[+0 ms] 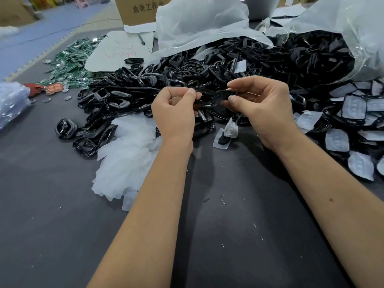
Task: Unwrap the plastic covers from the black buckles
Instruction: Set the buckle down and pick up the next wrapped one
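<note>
Both hands hold one black buckle [212, 96] above the dark table, in front of a large heap of black buckles [207, 65]. My left hand [174, 113] pinches its left end between thumb and forefinger. My right hand [259, 107] pinches its right end the same way. Whether clear plastic still covers the held buckle is too hard to tell. A pile of removed clear plastic covers [126, 154] lies left of my left forearm. Buckles still in white-backed covers [353, 121] lie at the right. One wrapped buckle [225, 136] lies between my wrists.
A big clear plastic bag [342, 38] spills buckles at the back right. A cardboard box [137, 11] stands behind. Green packets [72, 61] are scattered at the back left, and a clear bag [10, 102] lies at the left edge. The dark table [228, 235] stretches toward me.
</note>
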Available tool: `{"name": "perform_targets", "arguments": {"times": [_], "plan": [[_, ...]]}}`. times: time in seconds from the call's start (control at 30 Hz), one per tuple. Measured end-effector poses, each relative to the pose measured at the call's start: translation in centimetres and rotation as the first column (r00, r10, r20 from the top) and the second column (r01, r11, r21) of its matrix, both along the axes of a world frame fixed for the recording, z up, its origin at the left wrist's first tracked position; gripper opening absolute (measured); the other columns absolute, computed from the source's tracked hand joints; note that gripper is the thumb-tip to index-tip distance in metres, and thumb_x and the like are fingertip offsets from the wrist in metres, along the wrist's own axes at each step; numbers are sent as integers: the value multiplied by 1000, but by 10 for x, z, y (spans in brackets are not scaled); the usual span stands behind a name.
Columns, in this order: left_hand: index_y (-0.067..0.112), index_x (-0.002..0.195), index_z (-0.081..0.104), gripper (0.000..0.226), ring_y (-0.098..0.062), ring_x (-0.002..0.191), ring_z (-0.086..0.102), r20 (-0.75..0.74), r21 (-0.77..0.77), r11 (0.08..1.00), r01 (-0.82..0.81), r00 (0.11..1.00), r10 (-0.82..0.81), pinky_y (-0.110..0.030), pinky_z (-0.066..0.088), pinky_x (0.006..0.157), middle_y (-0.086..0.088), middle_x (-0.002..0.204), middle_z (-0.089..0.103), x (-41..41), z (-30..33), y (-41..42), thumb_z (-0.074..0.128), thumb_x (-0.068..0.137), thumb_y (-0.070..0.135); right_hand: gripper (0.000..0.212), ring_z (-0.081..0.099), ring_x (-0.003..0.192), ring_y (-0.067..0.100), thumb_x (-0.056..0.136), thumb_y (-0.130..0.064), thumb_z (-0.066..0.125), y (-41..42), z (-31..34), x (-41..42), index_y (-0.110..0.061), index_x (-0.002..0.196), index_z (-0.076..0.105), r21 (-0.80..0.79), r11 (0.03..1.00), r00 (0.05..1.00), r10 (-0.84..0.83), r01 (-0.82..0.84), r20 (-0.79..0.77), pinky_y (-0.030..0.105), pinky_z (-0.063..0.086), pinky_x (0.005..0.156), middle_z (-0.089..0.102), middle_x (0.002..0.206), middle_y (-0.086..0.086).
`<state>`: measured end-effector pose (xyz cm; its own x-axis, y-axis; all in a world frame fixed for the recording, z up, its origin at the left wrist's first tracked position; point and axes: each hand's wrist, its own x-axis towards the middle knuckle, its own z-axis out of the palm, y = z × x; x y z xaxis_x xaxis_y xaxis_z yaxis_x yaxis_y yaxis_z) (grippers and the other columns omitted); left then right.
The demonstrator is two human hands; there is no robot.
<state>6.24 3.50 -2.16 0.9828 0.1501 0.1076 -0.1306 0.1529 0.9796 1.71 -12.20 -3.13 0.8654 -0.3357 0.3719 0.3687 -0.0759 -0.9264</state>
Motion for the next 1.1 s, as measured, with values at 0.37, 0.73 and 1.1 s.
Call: {"name": "perform_targets", "arguments": {"times": [0.37, 0.73, 1.1], "plan": [[9, 82, 61, 16, -18, 69, 73, 45, -10, 997, -72, 996, 73, -32, 61, 60, -10, 77, 72, 0, -2, -2, 70, 92, -1, 16, 78, 76, 31, 83, 7, 80, 2, 2, -1, -4, 92, 74, 93, 993, 997, -76, 75, 7, 33, 63, 71, 76, 77, 5], [7, 89, 72, 18, -19, 86, 74, -27, -282, 915, 289, 951, -309, -26, 60, 70, -10, 89, 76, -7, 4, -12, 61, 103, 11, 13, 73, 75, 17, 86, 10, 76, 10, 1, -1, 1, 96, 76, 32, 999, 1000, -6, 6, 12, 24, 58, 73, 75, 86, 15], [18, 100, 73, 12, -16, 52, 68, 126, 218, 973, 78, 986, -107, -30, 52, 53, -2, 73, 74, 2, -10, -1, 78, 90, 12, 17, 75, 73, 16, 83, 5, 81, 8, 0, -1, -7, 93, 75, 42, 996, 997, -81, 81, -6, 20, 56, 69, 76, 81, 8]]}}
